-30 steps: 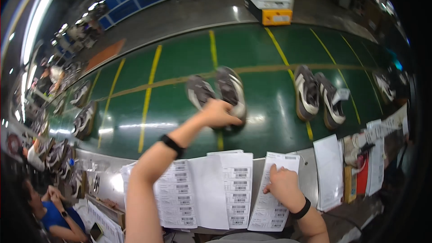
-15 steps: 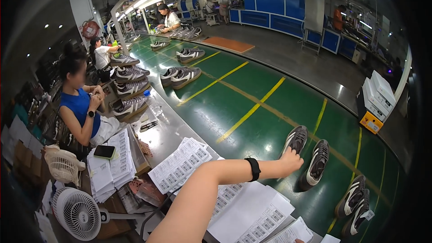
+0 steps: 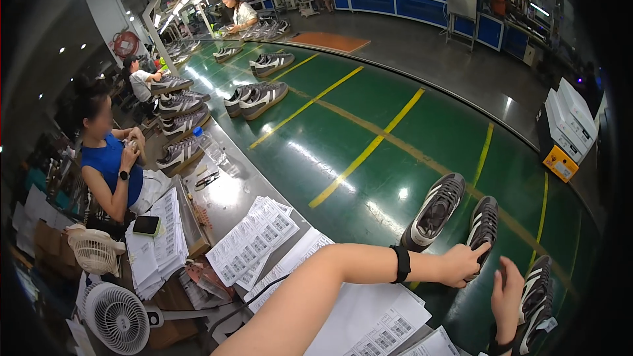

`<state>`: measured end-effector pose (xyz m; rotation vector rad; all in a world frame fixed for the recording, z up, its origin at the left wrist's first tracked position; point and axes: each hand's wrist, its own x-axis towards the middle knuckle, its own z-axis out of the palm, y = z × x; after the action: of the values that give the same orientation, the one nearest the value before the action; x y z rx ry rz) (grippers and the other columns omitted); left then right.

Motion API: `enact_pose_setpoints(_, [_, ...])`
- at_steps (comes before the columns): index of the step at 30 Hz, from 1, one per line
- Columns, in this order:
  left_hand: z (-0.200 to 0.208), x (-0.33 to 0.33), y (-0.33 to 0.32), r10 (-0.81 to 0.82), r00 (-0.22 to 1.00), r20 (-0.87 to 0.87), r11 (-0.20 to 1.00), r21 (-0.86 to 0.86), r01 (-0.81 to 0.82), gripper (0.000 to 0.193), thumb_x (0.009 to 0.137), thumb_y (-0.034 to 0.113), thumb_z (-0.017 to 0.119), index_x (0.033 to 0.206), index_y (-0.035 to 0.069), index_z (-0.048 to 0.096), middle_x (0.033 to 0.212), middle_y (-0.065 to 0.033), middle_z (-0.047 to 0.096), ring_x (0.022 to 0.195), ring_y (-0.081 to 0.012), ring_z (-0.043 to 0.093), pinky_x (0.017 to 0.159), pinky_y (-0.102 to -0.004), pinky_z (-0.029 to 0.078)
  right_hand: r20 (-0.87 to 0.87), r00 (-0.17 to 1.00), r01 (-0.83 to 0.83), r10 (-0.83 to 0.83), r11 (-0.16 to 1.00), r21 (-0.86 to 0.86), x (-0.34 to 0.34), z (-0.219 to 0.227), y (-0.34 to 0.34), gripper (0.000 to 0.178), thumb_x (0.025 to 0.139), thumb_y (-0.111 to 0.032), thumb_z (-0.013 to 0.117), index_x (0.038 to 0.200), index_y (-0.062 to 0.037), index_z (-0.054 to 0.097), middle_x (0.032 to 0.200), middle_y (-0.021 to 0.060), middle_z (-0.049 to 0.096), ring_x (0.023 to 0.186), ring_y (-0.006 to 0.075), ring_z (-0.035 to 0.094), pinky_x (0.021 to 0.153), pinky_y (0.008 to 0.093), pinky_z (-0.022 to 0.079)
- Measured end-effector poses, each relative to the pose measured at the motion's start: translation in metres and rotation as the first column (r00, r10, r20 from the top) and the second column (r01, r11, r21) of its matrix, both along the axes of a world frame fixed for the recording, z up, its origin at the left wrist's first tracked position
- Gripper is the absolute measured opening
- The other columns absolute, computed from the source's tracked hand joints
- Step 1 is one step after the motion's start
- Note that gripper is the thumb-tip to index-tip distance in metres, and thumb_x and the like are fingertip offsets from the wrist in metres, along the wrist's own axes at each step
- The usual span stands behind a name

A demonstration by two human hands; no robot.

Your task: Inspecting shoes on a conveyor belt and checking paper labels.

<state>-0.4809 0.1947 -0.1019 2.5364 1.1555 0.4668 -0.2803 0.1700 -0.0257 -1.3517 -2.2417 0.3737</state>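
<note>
A pair of dark grey sneakers with pale side stripes stands on the green belt, made up of a left sneaker [image 3: 436,209] and a right sneaker [image 3: 484,224]. My left hand [image 3: 463,266], with a black band at the wrist, has its fingers bent around the heel end of the right sneaker, partly covering it. Further right, my right hand [image 3: 506,293] is raised with its fingers apart, holding nothing. Beside it rests another striped sneaker pair [image 3: 535,296] with a small pale tag, partly hidden by that hand.
Printed label sheets [image 3: 254,240] lie on the metal table edge, near a water bottle [image 3: 210,146] and snips [image 3: 206,180]. A white fan [image 3: 117,318] stands lower left. A co-worker in blue [image 3: 115,165] sits left, beside stacked sneakers [image 3: 181,123]. White boxes [image 3: 570,125] stand beyond the belt.
My left hand has moved right from the left sneaker to the right one. My right hand has risen into view from the lower edge. The view has shifted slightly.
</note>
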Motion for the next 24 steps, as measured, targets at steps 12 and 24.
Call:
enact_pose_setpoints(12, [0.063,0.011,-0.018,-0.088,0.995,0.05,0.979,-0.181,0.096,0.037,0.063,0.037,0.073,0.066,0.001,0.066,0.074,-0.0158,0.066,0.069,-0.0356,0.066,0.065,-0.0444,0.053,0.111,0.992,-0.08,0.057,0.971,0.224,-0.022,-0.006,0.029,0.043,0.067,-0.012,0.078,0.105,-0.0034,0.059,0.104,0.0138,0.056,0.095,0.0335,0.059,0.077,0.0415,0.051])
enact_pose_setpoints(24, [0.171,-0.002,-0.11,-0.326,0.913,0.244,0.771,-0.49,0.406,0.038,0.063,0.033,0.081,0.079,0.004,0.062,0.07,-0.0044,0.059,0.054,-0.0261,0.06,0.047,-0.0337,0.05,-0.393,0.908,-0.219,0.144,0.963,-0.154,-0.014,0.01,-0.073,0.015,0.074,0.002,0.066,0.089,0.0,0.063,0.073,0.014,0.064,0.07,0.0303,0.065,0.068,0.0367,0.055])
